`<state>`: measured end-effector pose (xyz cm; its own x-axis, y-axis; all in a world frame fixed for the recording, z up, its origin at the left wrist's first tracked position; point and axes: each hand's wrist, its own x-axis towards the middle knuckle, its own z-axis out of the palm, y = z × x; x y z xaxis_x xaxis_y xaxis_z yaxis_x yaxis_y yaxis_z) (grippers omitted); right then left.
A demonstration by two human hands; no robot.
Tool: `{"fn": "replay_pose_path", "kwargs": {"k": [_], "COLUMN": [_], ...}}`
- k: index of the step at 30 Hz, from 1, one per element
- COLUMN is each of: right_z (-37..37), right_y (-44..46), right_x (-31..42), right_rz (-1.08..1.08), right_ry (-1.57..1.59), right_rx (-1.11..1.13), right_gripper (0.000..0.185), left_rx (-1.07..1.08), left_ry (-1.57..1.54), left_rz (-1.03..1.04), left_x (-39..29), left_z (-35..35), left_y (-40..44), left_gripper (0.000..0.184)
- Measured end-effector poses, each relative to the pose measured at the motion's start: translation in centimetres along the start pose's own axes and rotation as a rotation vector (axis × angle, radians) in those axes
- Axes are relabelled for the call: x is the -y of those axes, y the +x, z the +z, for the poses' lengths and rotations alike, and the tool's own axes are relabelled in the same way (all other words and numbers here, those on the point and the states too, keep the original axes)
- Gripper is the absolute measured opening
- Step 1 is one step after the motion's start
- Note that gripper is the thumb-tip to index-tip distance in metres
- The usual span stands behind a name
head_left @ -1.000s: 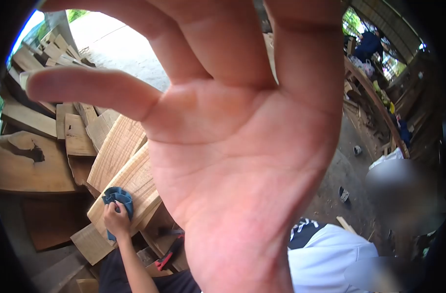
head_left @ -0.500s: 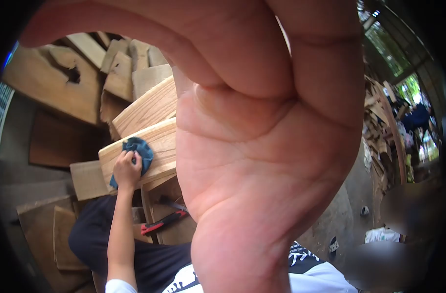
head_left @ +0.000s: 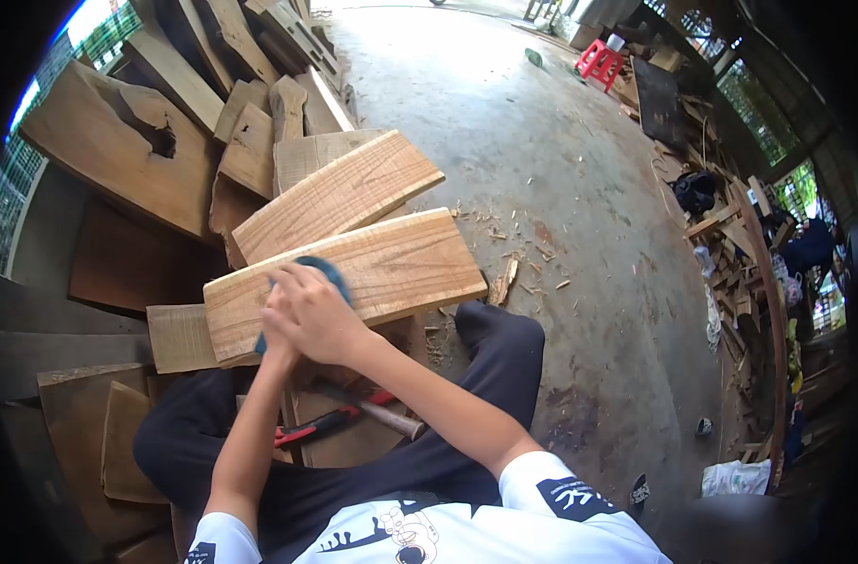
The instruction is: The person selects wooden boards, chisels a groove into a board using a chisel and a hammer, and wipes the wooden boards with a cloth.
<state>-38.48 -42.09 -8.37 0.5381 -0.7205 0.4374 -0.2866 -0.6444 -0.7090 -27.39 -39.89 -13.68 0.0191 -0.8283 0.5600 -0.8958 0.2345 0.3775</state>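
Observation:
A blue cloth (head_left: 333, 274) is bunched on top of a light wooden board (head_left: 405, 263), near its left end. My left hand (head_left: 277, 324) is closed on the cloth, its fingers partly hidden. Over it lies my right hand (head_left: 318, 315), with its fingers bent together across the left hand and the cloth; they are slightly blurred. Behind this board, a second light board (head_left: 340, 193) lies at an angle. Below my hands, a red and black tool (head_left: 307, 430) and a wooden handle (head_left: 391, 418) rest between my legs.
Wood slabs (head_left: 138, 160) are stacked at the left. Wood chips (head_left: 509, 280) lie on the concrete floor (head_left: 589, 320) right of the boards. A red stool (head_left: 600, 64) stands far off, and a long curved strip (head_left: 772, 329) crosses the scrap pile at the right.
My right hand has come down from close before the camera, where it was spread, onto my left hand at the cloth. The boards and floor it was covering now show.

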Motion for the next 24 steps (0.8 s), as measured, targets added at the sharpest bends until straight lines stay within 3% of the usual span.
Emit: {"fn": "replay_pose_path", "kwargs": {"k": [1,2,3,5,7,8,10,12,13,15,16,17,20,22,24], "right_z": [1.2,1.9,1.5,1.7,1.1,0.9,1.7,3.0,3.2,3.6,3.6,3.6,2.8,1.3,-1.2], "right_y": [-1.5,-2.5,-2.1,-2.5,-2.2,-2.0,-2.8,-4.7,-4.8,-4.3,-4.0,-3.9,-4.0,-4.2,-4.4], "right_x": [-1.9,-3.7,-4.7,-5.7,-6.2,-6.6,-8.4,-9.2,-9.2,-9.0,-8.8,-8.7,-9.9,-11.2,-13.3], "right_rz": [0.068,0.135,0.187,0.148,0.159,0.14,0.306,0.125,0.095,0.148,0.203,0.099,0.007,-0.145,-0.114], "right_ry": [-0.178,-0.358,-0.051,-0.086,-0.178,-0.223,-0.206,-0.607,-0.641,-0.607,-0.574,-0.62,-0.565,-0.555,-0.556], "right_rx": [0.017,0.034,0.041,-0.099,-0.137,-0.177,-0.084,-0.034,-0.08,-0.039,-0.001,-0.113,0.048,-0.01,-0.029], "right_gripper": [0.054,0.058,0.06,0.059,0.059,0.057,0.059,0.06,0.058,0.056,0.055,0.046,0.038,0.02,0.017], "left_rx": [-0.034,0.029,0.007,0.065,-0.122,-0.089,0.029,0.023,0.007,0.048,0.104,0.161,0.211,0.193,0.197], "left_ry": [0.167,-0.431,-0.607,-0.816,-1.042,-1.092,-0.777,-0.383,-0.154,-0.071,0.151,0.375,0.33,0.331,0.326], "left_rz": [0.205,-0.298,-0.371,-0.522,-0.546,-0.55,-0.518,-0.321,-0.182,-0.23,-0.265,-0.298,-0.333,-0.332,-0.298], "left_x": [0.4,0.6,0.2,0.1,0.1,0.9,0.0,1.6,2.8,5.5,6.9,7.5,7.5,7.8,7.7], "left_z": [1.7,3.6,4.4,5.2,6.3,6.1,2.5,1.9,1.8,3.4,4.7,5.3,5.3,5.1,5.0], "left_y": [0.2,0.1,0.6,1.4,2.2,2.3,3.3,3.5,3.4,2.3,1.3,0.7,0.5,0.1,0.4], "left_gripper": [0.033,0.027,0.027,0.035,0.029,0.033,0.036,0.039,0.039,0.042,0.042,0.043,0.044,0.043,0.042]}}
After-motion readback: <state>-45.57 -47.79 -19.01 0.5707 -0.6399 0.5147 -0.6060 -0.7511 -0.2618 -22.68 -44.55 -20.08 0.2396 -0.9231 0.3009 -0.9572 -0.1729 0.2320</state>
